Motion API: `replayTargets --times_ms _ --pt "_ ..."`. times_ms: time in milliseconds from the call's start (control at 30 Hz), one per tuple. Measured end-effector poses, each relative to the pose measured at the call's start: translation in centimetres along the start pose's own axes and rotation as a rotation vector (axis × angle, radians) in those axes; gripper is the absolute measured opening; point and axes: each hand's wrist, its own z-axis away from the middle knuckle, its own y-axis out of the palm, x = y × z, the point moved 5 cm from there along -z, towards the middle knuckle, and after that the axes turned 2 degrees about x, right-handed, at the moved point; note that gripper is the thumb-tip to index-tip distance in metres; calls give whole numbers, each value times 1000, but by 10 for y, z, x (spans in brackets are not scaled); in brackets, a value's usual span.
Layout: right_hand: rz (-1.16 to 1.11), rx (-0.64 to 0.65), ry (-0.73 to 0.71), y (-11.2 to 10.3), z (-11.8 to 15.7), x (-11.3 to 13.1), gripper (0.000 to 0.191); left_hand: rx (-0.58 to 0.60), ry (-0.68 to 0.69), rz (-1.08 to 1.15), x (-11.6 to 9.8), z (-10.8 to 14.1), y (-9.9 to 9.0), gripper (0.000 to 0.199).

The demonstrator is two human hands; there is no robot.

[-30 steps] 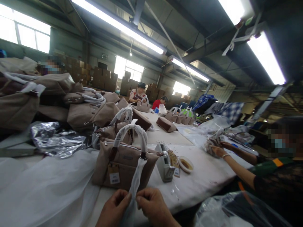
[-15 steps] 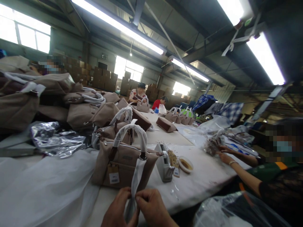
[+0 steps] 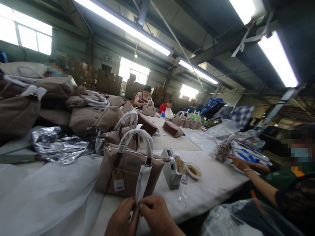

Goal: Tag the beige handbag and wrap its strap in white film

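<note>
A taupe handbag [image 3: 128, 173] stands upright on the table in front of me, its two handles wrapped in white material and a tag [image 3: 118, 181] on its front. A white strip [image 3: 142, 183] hangs from the ring at the right handle's base. My left hand [image 3: 123, 216] pinches the strip's lower part from the left. From the right, my right hand [image 3: 157, 213] holds the same strip between thumb and finger. Both hands are close together, just below the bag.
A tape dispenser [image 3: 171, 170], a bundle of tags [image 3: 180, 167] and a round dish [image 3: 193, 171] lie right of the bag. Bags [image 3: 54, 108] are piled at left beside silvery plastic [image 3: 61, 144]. A co-worker's hand [image 3: 240, 163] is at right.
My hands have shifted slightly on the strip, which now looks wider and flatter. At right, the co-worker's hands and head have moved a little rightward.
</note>
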Motion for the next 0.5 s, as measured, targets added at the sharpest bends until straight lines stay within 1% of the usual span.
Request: replayTargets --times_ms 100,167,333,433,500 --pt "31 -28 17 0 0 0 22 -38 41 39 0 1 -2 16" --pt "68 -63 38 0 1 -1 22 -59 37 32 3 1 -3 18" --pt "173 -132 50 0 2 -5 16 -44 -44 69 14 3 0 21" --pt "209 -157 55 -1 3 -7 10 -6 -101 133 16 4 1 24" --pt "245 -173 61 -3 5 -9 14 25 -168 181 16 4 -1 25"
